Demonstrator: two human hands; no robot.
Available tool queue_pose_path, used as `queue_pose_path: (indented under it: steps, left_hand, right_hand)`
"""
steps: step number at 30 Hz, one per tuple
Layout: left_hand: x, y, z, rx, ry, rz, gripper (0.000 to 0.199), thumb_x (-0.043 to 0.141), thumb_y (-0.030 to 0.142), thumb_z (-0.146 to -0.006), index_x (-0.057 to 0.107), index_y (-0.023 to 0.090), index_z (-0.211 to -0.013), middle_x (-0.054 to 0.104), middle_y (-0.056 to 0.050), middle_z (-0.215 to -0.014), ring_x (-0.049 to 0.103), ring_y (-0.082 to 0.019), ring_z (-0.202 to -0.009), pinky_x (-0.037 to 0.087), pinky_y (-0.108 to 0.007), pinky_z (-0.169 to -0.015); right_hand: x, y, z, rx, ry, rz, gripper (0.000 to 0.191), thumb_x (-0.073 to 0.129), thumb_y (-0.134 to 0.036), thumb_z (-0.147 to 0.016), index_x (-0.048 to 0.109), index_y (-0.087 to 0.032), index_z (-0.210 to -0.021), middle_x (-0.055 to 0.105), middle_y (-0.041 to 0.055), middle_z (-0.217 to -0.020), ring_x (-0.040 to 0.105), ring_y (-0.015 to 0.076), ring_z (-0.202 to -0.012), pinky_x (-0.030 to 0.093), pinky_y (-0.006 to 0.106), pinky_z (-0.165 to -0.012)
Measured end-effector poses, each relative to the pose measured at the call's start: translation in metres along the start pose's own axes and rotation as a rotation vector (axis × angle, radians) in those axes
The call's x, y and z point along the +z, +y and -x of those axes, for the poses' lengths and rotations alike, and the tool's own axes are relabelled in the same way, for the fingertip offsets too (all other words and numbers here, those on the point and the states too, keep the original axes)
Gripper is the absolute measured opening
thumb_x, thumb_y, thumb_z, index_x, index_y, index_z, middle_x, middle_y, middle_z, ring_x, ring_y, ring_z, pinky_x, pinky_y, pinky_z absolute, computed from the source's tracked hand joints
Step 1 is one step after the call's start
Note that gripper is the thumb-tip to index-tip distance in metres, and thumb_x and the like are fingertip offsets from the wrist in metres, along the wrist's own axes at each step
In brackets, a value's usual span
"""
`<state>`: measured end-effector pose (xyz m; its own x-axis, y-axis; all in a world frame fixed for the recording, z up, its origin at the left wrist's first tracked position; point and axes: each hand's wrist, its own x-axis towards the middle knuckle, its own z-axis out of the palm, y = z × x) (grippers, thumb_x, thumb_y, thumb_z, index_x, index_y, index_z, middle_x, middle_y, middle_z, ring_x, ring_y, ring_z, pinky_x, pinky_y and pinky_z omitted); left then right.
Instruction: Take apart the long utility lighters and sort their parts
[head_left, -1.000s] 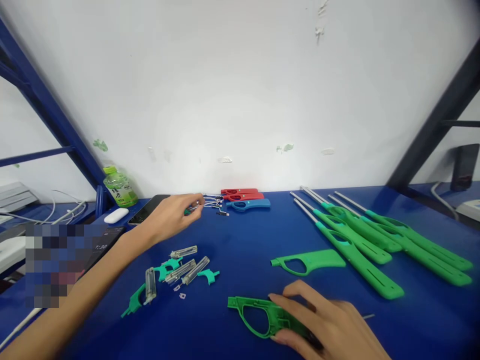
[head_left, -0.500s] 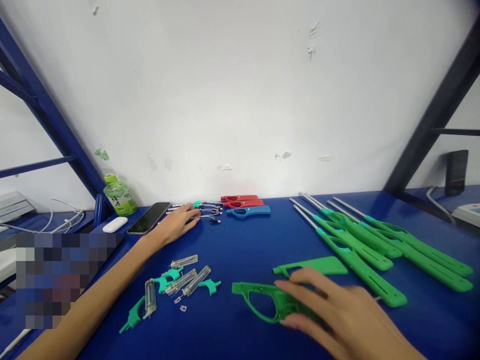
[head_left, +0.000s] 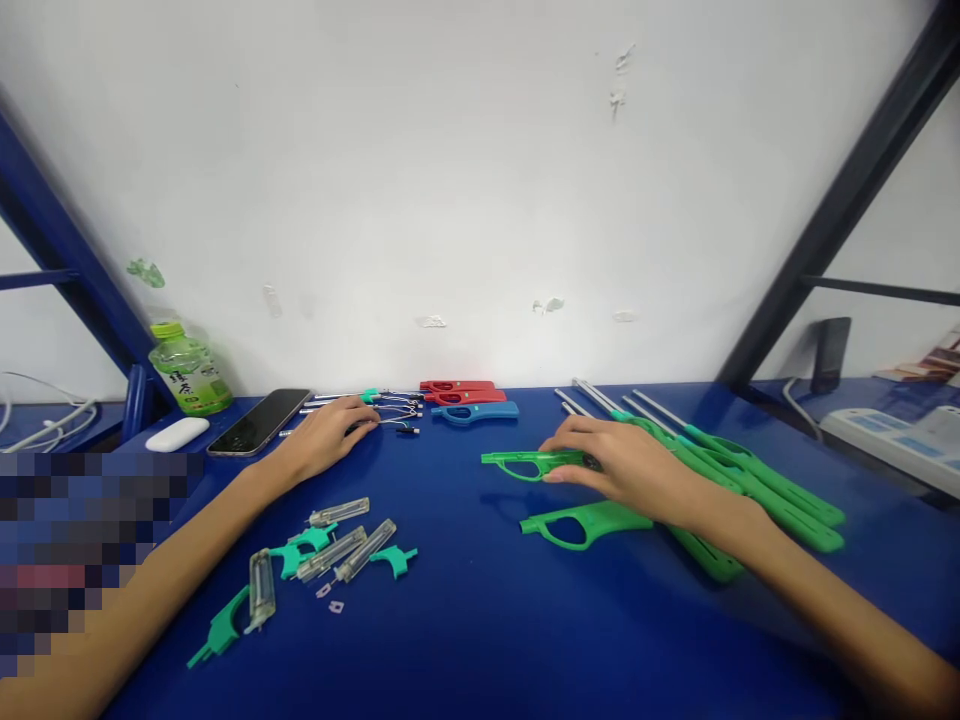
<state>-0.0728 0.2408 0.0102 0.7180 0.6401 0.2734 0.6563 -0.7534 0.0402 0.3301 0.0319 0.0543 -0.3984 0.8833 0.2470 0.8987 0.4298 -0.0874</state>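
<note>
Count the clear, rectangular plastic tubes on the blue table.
4: leftmost tube, nearest you; farthest tube, behind the others; middle tube and rightmost tube, slanting side by side. More could be hidden.

Right hand (head_left: 600,455) has travelled away from the near edge, taking the held shell (head_left: 551,461) along: a second ago both were on the near side of the loose shell (head_left: 619,517); now both are beyond it. Held shell shows a narrower loop than before. Loose shell's loop, partly hidden half a second ago, is uncovered. Right forearm (head_left: 810,575) now passes over the lighters (head_left: 780,512), hiding handles previously visible. Left hand (head_left: 330,435), initially raised at the wires (head_left: 397,412), has lowered and flattened.
</note>
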Motion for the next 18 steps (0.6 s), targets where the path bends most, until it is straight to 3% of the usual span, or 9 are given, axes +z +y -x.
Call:
queue_pose_path:
  steps: [4, 13, 18]
  left_hand:
    - [0.002, -0.001, -0.002, -0.007, 0.005, -0.03, 0.03, 0.066, 0.041, -0.101, 0.067, 0.019, -0.121, 0.067, -0.009, -0.127, 0.066, -0.025, -0.116, 0.056, -0.049, -0.101]
    - [-0.001, -0.002, 0.002, -0.024, 0.021, -0.079, 0.03, 0.066, 0.041, -0.101, 0.067, 0.019, -0.122, 0.068, -0.009, -0.127, 0.067, -0.024, -0.114, 0.057, -0.048, -0.099]
    - [0.002, -0.005, 0.003, -0.026, 0.051, -0.08, 0.032, 0.066, 0.041, -0.101, 0.066, 0.019, -0.124, 0.067, -0.009, -0.128, 0.067, -0.024, -0.115, 0.057, -0.049, -0.099]
  right_hand:
    - [0.005, 0.003, -0.003, -0.02, -0.058, -0.004, 0.043, 0.051, -0.058, -0.106, 0.073, -0.026, -0.125, 0.072, 0.0071, -0.118, 0.074, 0.0215, -0.092, 0.055, 0.035, -0.079]
    - [0.029, 0.0, -0.062, -0.073, -0.133, 0.012, 0.035, 0.066, -0.042, -0.102, 0.066, -0.018, -0.128, 0.07, 0.008, -0.123, 0.071, 0.0215, -0.103, 0.06, 0.044, -0.09]
    - [0.02, -0.01, -0.055, 0.001, -0.086, 0.035, 0.04, 0.059, -0.045, -0.105, 0.062, -0.022, -0.138, 0.067, 0.0095, -0.131, 0.071, 0.0239, -0.104, 0.058, 0.047, -0.093]
